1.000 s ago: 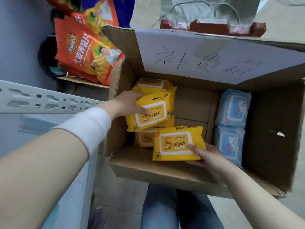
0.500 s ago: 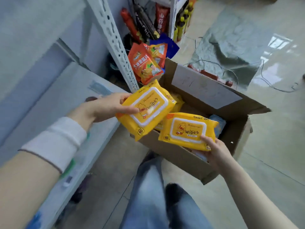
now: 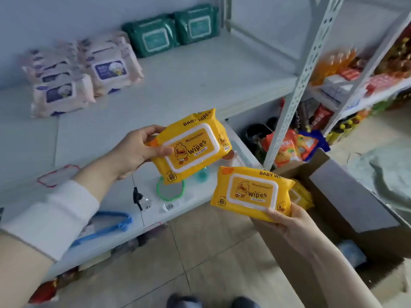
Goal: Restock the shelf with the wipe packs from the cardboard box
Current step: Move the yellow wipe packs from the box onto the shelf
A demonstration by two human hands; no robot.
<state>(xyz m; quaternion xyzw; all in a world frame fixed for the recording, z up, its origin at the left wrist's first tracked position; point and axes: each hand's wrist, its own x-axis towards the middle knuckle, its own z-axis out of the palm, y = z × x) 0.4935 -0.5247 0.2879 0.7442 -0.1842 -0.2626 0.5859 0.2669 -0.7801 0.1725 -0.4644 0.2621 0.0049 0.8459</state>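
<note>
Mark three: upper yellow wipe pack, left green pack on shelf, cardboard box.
upper yellow wipe pack [image 3: 191, 147]: head view, on its lid label.
left green pack [image 3: 153, 37]: head view, on its front label.
cardboard box [image 3: 347, 196]: head view, on its open flap.

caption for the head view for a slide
Left hand holds a yellow wipe pack at the shelf, right hand a second pack by the cardboard box; pink packs and green packs behind.
</note>
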